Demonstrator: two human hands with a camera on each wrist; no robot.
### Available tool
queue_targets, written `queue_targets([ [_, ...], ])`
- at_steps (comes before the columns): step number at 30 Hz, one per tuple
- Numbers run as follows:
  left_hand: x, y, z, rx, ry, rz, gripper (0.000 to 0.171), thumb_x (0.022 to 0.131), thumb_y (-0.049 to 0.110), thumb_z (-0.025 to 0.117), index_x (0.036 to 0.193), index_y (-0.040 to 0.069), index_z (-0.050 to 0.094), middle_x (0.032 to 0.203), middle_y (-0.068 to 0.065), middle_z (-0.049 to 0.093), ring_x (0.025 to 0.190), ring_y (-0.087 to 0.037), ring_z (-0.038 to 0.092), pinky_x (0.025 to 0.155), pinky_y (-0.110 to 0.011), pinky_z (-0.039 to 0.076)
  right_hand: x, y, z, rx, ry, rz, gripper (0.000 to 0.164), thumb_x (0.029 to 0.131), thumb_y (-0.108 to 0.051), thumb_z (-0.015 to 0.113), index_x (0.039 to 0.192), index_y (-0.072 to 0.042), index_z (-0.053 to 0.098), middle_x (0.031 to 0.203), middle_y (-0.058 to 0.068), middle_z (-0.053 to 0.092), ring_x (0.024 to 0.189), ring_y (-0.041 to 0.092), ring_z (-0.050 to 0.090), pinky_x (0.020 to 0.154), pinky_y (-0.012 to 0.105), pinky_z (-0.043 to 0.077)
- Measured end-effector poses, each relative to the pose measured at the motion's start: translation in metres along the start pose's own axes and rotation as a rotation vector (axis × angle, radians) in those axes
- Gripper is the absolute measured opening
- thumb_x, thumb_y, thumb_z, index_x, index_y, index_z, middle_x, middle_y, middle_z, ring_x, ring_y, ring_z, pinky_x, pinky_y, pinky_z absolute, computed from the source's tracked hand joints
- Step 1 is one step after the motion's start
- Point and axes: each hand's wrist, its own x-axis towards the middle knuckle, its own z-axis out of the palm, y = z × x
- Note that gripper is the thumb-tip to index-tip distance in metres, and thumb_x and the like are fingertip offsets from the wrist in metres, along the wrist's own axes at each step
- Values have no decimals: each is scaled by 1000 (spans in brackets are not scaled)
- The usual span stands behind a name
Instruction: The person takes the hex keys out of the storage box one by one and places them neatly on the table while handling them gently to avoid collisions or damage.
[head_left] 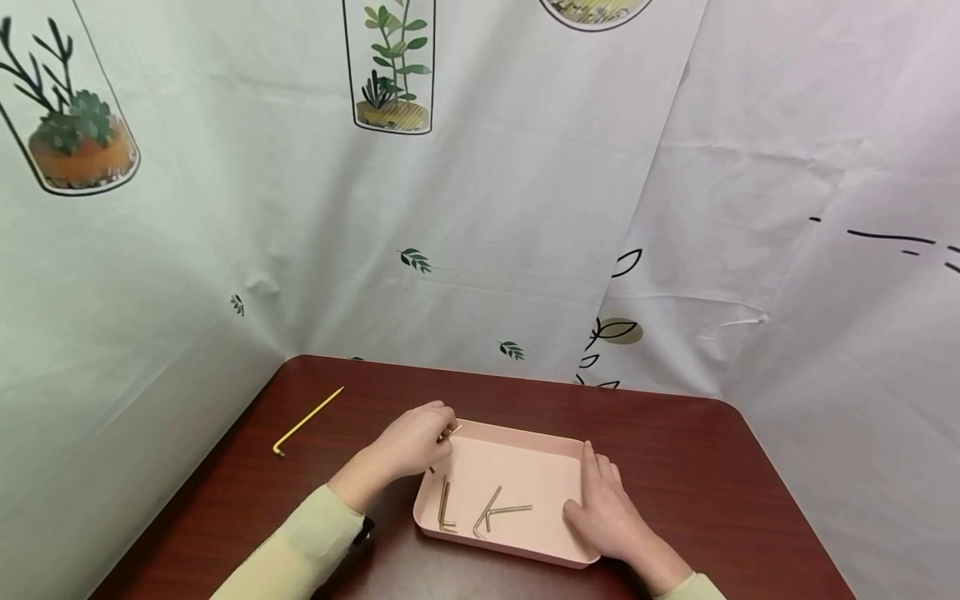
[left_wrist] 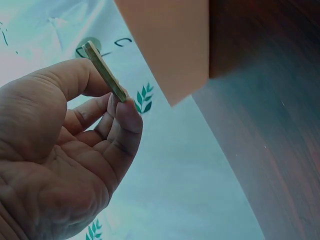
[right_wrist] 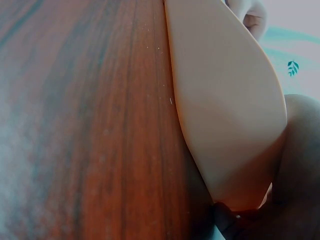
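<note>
My left hand [head_left: 414, 439] is above the left end of a pink tray [head_left: 517, 546]. In the left wrist view its thumb and fingertips pinch a brassy metal hex key [left_wrist: 106, 72], partly hidden by the fingers. Inside the tray lie several bent metal hex keys: one group [head_left: 446, 507] near the left wall, another crossed group [head_left: 491, 512] closer to the middle. My right hand [head_left: 609, 508] grips the tray's right side, the thumb over the rim. The right wrist view shows the tray's outer wall [right_wrist: 225, 100] with that hand around its corner.
A long yellow hex key [head_left: 309, 421] lies on the dark red-brown table [head_left: 697, 475], left of the tray. White cloth [head_left: 487, 208] with printed plants hangs behind the table and along both sides.
</note>
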Motion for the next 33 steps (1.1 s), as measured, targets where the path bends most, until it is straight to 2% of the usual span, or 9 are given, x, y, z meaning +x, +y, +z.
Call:
queue_targets([
  [6, -4, -13, -4, 0, -5, -34, 12, 91, -3, 70, 99, 7, 70, 91, -1, 58, 76, -13, 47, 69, -34, 44, 0, 0, -1, 0, -5, 2, 101, 84, -9, 72, 166, 20, 21, 153, 37, 47, 143, 50, 45, 114, 61, 47],
  [16, -15, -35, -7, 26, -1, -88, 22, 88, -4, 70, 86, 14, 58, 84, 3, 48, 75, -13, 44, 67, -33, 40, 0, 1, 0, -3, -8, 0, 101, 84, -9, 71, 166, 20, 21, 154, 37, 46, 144, 51, 44, 114, 61, 47],
  [25, -22, -53, -10, 30, 1, -119, 15, 85, -3, 72, 90, 10, 67, 84, 3, 53, 74, -13, 49, 68, -34, 47, 0, 1, -1, -12, 6, -6, 101, 83, -9, 71, 166, 20, 22, 152, 37, 48, 142, 50, 46, 112, 61, 48],
  [33, -28, -71, -11, 23, -22, -186, 13, 87, -1, 74, 95, 9, 70, 87, 1, 57, 74, -14, 53, 70, -38, 51, 0, 0, 0, -7, 2, -11, 100, 84, -10, 71, 165, 20, 22, 152, 38, 47, 142, 51, 46, 113, 61, 47],
])
